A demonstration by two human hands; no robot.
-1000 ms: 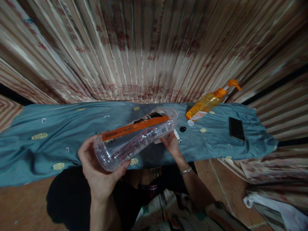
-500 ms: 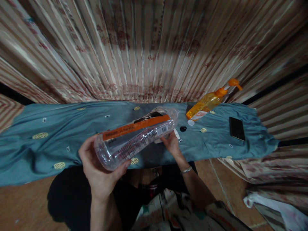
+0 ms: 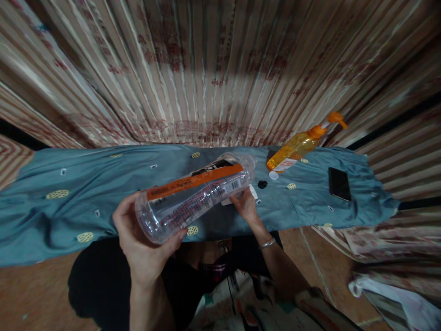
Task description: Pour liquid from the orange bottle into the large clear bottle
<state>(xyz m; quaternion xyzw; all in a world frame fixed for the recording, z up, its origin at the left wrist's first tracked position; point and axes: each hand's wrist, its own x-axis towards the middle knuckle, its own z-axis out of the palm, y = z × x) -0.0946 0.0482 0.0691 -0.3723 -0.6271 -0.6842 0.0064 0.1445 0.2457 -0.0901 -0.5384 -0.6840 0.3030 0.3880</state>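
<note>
Pleated curtain point(image 3: 220, 92) fills the background: pale, dark red print, hanging right behind the worktop point(image 3: 131, 174). Brown tiled floor point(image 3: 306, 253) below, seen in patches either side of me. Worktop runs wide across the view, draped in wrinkled blue-green cloth with yellow ovals and small white marks. White fabric point(image 3: 406, 299) at the lower right corner, below worktop level.

Biggest item up front: the bottle point(image 3: 196, 197). Clear plastic, orange band lengthwise, barcode and dense small print on the side facing me. Tilted well over, base toward my lower left, neck end up and right. It's in front of me over the near middle of the worktop; can't tell if any of it touches the cloth.

My left fingers point(image 3: 175, 242) are gripping the base end, wrapped around it, thumb on the near side. My right fingers point(image 3: 238, 202) are under the neck end, partly hidden by the bottle; can't tell if they're closed on it or on something else.

Pump bottle point(image 3: 296, 149) stands right of the neck end, near the far edge: amber, orange pump head, pale label. Phone point(image 3: 339, 184), black, lies flat toward the right end. White piece point(image 3: 253, 191) by my right fingers, mostly covered. Silver bracelet point(image 3: 267, 243) on my right wrist. White disc point(image 3: 273, 175) just beside the pump bottle's base; black cap point(image 3: 262, 184) near it, to the left.
</note>
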